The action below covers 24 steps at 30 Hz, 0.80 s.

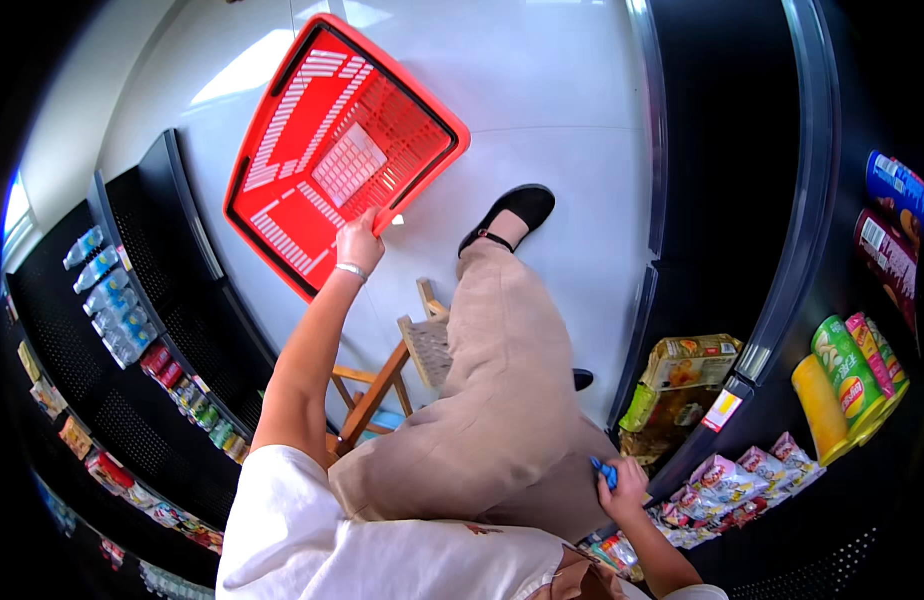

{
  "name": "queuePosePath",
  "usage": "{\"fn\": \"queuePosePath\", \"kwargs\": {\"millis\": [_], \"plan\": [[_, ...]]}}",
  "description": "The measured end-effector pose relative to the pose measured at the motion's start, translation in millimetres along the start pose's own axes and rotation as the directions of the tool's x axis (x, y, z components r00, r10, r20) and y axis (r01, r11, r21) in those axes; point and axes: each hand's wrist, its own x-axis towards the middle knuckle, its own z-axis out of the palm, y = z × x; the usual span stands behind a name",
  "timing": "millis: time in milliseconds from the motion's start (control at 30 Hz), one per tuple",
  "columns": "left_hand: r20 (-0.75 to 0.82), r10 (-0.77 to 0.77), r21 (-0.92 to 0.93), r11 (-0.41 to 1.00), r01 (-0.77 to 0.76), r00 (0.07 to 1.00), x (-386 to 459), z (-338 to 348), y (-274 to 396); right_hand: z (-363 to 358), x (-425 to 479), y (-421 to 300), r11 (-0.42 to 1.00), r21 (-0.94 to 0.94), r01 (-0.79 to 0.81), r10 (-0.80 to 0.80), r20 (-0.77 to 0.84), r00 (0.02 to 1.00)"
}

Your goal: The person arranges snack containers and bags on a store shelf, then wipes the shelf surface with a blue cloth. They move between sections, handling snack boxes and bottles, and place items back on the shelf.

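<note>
My left hand [360,241] is closed round the near rim of a red plastic shopping basket [300,206], which hangs or stands tilted ahead of me. Through its slotted walls no goods can be seen inside. My right hand [623,484], low beside my right thigh, has its fingers curled round a small blue object [604,472] whose kind I cannot tell. Packaged goods on the right shelves lie close beyond that hand.
Left, dark shelves hold water bottles [109,292] and cans [221,435]. Right, shelves carry chip canisters [848,375], snack bags [732,480] and a large food package [690,360]. A wooden folding stool [428,345] stands close by my legs on the pale tiled floor [567,97].
</note>
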Motion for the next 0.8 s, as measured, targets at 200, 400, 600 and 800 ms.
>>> {"fn": "queuePosePath", "kwargs": {"millis": [200,400,600,800], "plan": [[0.044,-0.022,-0.016,1.0,0.022,0.999,-2.0,-5.8,7.1,40.7,33.1,-21.2,1.0,-0.007,0.001,-0.001,0.059,0.998],[0.075,-0.033,-0.052,0.998,0.037,0.997,2.3,-11.7,13.2,53.1,37.2,-38.7,0.996,-0.085,0.019,-0.012,0.083,0.996],[0.226,-0.228,-0.014,0.971,0.237,0.947,1.1,-34.3,8.0,31.6,23.3,-107.2,0.971,-0.233,0.055,-0.006,0.206,0.979],[0.401,-0.242,-0.121,0.942,0.313,0.884,-14.7,-187.0,5.6,-20.7,26.0,-237.1,0.968,-0.172,0.181,-0.104,0.38,0.919]]}}
